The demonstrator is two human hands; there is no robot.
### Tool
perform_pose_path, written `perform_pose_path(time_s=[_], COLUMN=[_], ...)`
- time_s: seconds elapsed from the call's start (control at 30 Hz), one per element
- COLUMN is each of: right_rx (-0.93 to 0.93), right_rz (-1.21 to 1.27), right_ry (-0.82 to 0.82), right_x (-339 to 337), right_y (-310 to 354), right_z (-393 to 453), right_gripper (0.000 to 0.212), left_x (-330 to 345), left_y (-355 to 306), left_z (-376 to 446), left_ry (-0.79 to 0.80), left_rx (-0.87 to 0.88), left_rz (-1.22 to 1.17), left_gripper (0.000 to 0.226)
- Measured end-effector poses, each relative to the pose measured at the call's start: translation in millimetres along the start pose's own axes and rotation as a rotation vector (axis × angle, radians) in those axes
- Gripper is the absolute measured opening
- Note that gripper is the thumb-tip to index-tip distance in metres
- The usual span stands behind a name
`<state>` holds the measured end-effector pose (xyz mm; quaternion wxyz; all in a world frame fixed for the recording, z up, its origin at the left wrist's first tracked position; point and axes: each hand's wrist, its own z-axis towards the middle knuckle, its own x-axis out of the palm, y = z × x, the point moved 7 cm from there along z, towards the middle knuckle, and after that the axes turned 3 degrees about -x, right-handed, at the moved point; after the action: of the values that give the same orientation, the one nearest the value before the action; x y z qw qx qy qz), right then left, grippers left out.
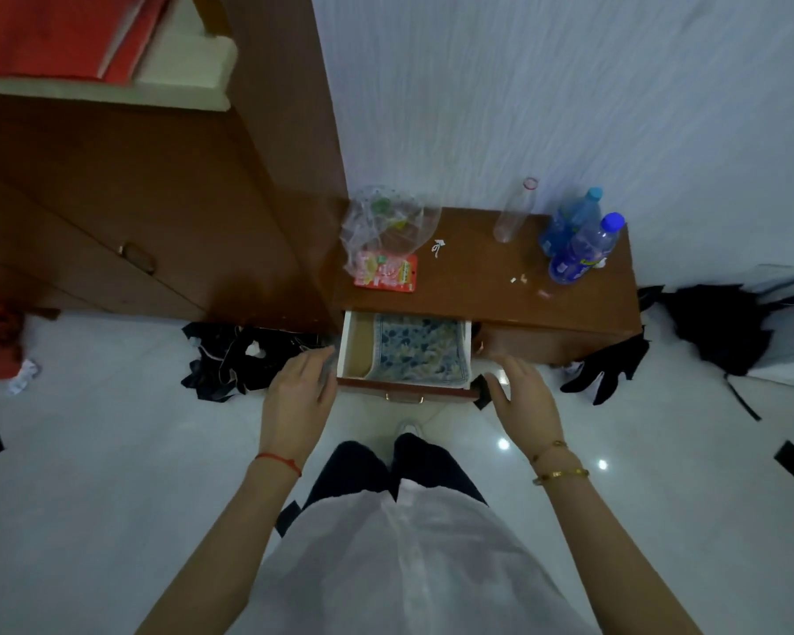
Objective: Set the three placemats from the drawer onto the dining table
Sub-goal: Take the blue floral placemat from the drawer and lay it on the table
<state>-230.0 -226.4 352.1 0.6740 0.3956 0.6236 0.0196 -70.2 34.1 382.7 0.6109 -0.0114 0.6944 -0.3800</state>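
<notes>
Two hands hung at the front corners of the pulled-out drawer (404,350), and neither held anything: the left hand (301,391) had its fingers (317,359) loosely straight and slightly spread beside the drawer's left wall, and the right hand (523,391) had its fingers (500,364) relaxed and open by the right front corner, close to the drawer face, though whether they touched it I could not tell. Just ahead of both sets of fingertips, inside the drawer, lay the placemats (420,348), a blue and cream floral fabric filling the right part and leaving a bare strip of drawer floor nearer the left fingers. Only the top one showed, so I could not count three from where I stood. To my mind the step was the lift-out, and it would go best with both hands reaching in, fingers slid under the near edge so the whole stack came up together and flat, rather than peeling off the top mat alone. Beyond the fingers, on the tabletop (477,277) of the low cabinet, sat a clear plastic bag (381,226) with small coloured bits inside, a red packet (388,272), an uncapped empty bottle (514,213) and blue-labelled bottles (578,245) with caps on. No dining table was in sight.
</notes>
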Motion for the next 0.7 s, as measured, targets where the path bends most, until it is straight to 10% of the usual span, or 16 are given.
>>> perform_pose_path(time_s=[0.7], right_rx=[0.237], right_rz=[-0.058], right_ry=[0.092], right_x=[264], right_y=[-210], right_z=[168], right_gripper=[0.035], left_x=[379], left_y=[187], left_z=[154], left_ry=[0.474], left_rx=[-0.186], left_rz=[0.079], left_gripper=[0.032])
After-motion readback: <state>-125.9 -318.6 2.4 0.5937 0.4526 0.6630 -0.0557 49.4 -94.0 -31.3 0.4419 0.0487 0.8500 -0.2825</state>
